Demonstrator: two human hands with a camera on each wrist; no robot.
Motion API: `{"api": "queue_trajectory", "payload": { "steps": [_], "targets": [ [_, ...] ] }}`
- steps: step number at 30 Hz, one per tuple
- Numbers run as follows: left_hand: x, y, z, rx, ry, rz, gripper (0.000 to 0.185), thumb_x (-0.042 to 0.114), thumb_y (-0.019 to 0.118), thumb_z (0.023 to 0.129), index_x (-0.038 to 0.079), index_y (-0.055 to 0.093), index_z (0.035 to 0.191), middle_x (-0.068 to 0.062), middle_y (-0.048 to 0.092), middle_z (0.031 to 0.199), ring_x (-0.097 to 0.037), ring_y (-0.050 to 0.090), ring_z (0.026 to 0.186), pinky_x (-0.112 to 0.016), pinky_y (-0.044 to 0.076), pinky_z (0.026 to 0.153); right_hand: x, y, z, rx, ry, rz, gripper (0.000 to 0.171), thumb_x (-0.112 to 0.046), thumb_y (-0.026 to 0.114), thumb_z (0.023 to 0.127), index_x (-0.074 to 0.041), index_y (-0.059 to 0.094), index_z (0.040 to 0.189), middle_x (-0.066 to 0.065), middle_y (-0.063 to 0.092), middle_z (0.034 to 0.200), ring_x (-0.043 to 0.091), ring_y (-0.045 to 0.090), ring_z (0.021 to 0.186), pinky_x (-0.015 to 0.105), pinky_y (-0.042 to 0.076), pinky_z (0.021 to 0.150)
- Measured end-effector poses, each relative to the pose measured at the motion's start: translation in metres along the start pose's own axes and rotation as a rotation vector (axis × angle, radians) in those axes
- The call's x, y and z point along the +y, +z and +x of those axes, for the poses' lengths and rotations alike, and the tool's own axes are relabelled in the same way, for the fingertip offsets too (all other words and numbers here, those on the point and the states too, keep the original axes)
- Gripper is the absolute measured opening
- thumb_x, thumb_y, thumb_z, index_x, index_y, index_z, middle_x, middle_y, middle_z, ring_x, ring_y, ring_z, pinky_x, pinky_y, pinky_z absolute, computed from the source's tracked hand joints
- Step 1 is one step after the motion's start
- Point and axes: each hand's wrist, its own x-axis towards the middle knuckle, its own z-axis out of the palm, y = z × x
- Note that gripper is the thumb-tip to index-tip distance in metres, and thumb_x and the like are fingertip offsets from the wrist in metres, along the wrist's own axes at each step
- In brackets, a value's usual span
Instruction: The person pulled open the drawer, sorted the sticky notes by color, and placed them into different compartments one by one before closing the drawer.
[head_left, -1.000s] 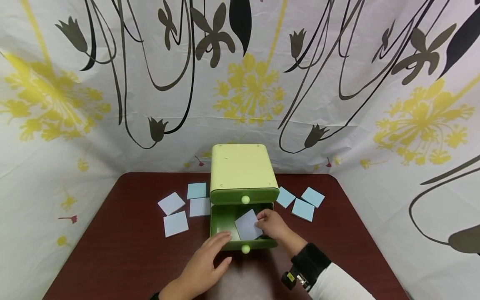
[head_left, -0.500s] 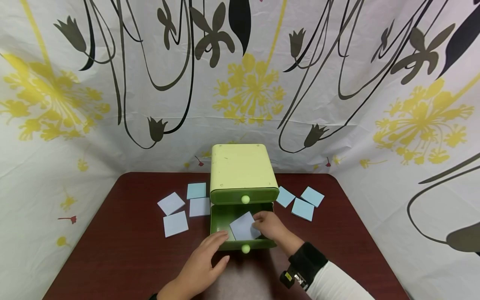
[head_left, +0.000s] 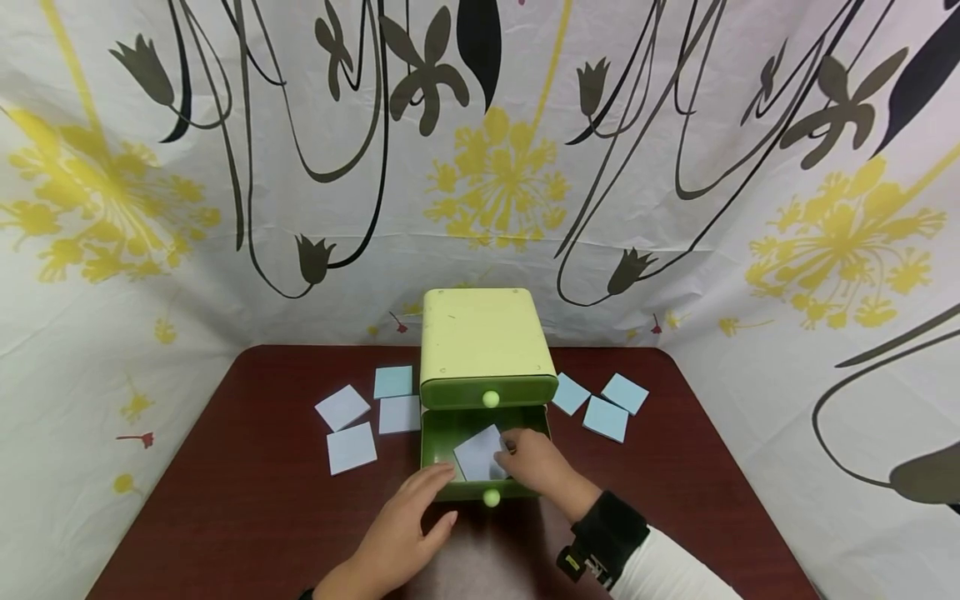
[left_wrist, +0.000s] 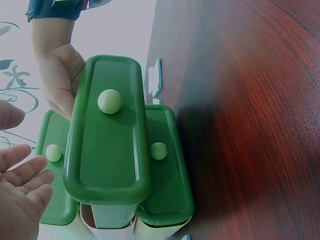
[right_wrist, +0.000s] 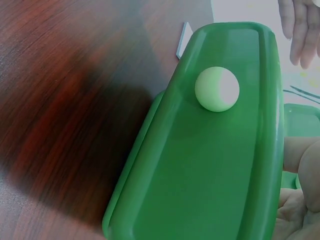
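A small yellow cabinet (head_left: 483,333) with green drawer fronts stands on the table, its middle drawer (head_left: 438,442) pulled out. Inside that drawer lies a pale lilac square card (head_left: 476,457), tilted to the drawer's sides. My right hand (head_left: 542,465) reaches in over the drawer's right side and pinches the card's right edge; its fingertips are partly hidden. At the drawer's left front corner is my left hand (head_left: 405,525), fingers extended and thumb apart, holding nothing. The left wrist view shows the pulled-out drawer's front (left_wrist: 107,145) between two closed drawers, the right hand beyond it.
Left of the cabinet, several square cards (head_left: 352,447) lie on the dark red table (head_left: 247,500), lilac and light blue. To the right are three light blue cards (head_left: 606,418). A patterned cloth (head_left: 360,208) hangs behind and at both sides.
My right hand has shifted slightly left and toward me, and the lilac card has slid left inside the drawer with it. The left hand has barely moved.
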Motion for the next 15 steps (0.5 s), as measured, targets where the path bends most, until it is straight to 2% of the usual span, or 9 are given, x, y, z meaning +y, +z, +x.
{"api": "queue_trajectory", "payload": {
  "steps": [2, 5, 7, 11, 15],
  "targets": [
    [-0.0002, -0.0005, -0.0003, -0.004, -0.014, -0.005, 0.046, 0.015, 0.071, 0.088, 0.008, 0.058, 0.131, -0.007, 0.055, 0.135, -0.024, 0.05, 0.126, -0.047, 0.049, 0.094, -0.0005, 0.0005, -0.0007, 0.004, 0.012, -0.007, 0.038, -0.015, 0.063, 0.092, 0.008, 0.06, 0.122, 0.021, 0.067, 0.106, 0.024, 0.064, 0.081, 0.041, 0.051, 0.071],
    [-0.0011, -0.0016, -0.0006, -0.009, -0.039, -0.023, 0.047, 0.017, 0.07, 0.088, 0.01, 0.057, 0.132, -0.006, 0.054, 0.137, -0.024, 0.049, 0.128, -0.047, 0.049, 0.095, -0.0001, 0.0012, -0.0012, 0.004, 0.023, -0.014, 0.038, -0.015, 0.063, 0.092, 0.008, 0.06, 0.122, 0.024, 0.065, 0.113, 0.034, 0.065, 0.097, 0.049, 0.053, 0.08],
    [-0.0017, -0.0026, -0.0007, -0.014, -0.061, -0.036, 0.047, 0.017, 0.07, 0.088, 0.011, 0.056, 0.133, -0.004, 0.053, 0.138, -0.024, 0.048, 0.129, -0.047, 0.048, 0.097, 0.0007, 0.0014, -0.0016, 0.001, 0.028, -0.015, 0.039, -0.015, 0.062, 0.092, 0.009, 0.06, 0.122, 0.024, 0.065, 0.114, 0.036, 0.064, 0.101, 0.05, 0.054, 0.081],
    [-0.0036, -0.0048, -0.0005, -0.015, -0.099, -0.049, 0.047, 0.017, 0.069, 0.089, 0.012, 0.056, 0.134, -0.004, 0.053, 0.139, -0.023, 0.047, 0.129, -0.048, 0.047, 0.098, 0.0012, 0.0006, -0.0035, 0.008, 0.029, -0.026, 0.04, -0.017, 0.061, 0.093, 0.008, 0.059, 0.124, 0.022, 0.065, 0.115, 0.034, 0.064, 0.1, 0.048, 0.054, 0.079],
    [-0.0066, -0.0077, 0.0005, 0.027, -0.115, -0.04, 0.044, 0.013, 0.07, 0.088, 0.01, 0.058, 0.131, -0.004, 0.056, 0.135, -0.024, 0.05, 0.127, -0.049, 0.047, 0.097, -0.0006, -0.0014, -0.0068, 0.043, 0.004, -0.053, 0.039, -0.017, 0.061, 0.093, 0.006, 0.06, 0.124, 0.019, 0.065, 0.116, 0.033, 0.063, 0.103, 0.048, 0.053, 0.08]
  ]
}}
